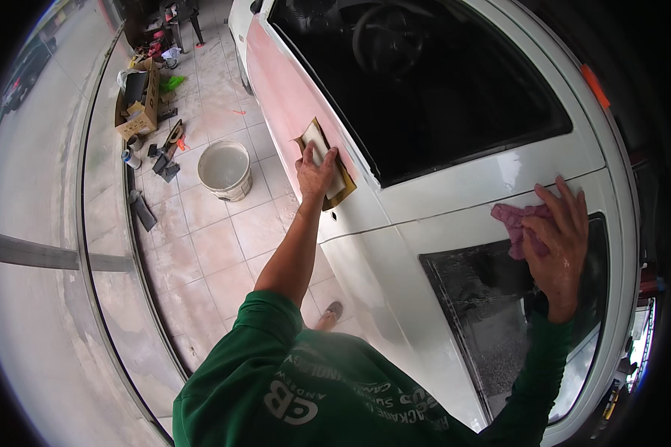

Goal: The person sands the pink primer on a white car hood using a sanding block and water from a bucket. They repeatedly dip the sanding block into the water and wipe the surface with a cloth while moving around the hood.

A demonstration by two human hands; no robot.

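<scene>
My left hand [315, 177] presses a pale sanding block [315, 139] wrapped in brownish-yellow sandpaper [343, 197] against the front door of a white car. Its fingers and thumb grip the block from both sides. Pink filler or primer [270, 71] covers much of that door panel, and the block lies at the edge of this patch, close to the door handle area. A crumpled purple-pink cloth [510, 221] is held in my right hand [561, 257], between thumb and fingers. That hand rests at the door frame [455, 223] above the rear side window [492, 328].
A white bucket [235, 192] of cloudy water stands on the tiled floor left of the car. Farther left are a cardboard box [147, 115], dark scraps [164, 167] and a spray can [131, 159]. A glass partition [89, 194] runs along the left side.
</scene>
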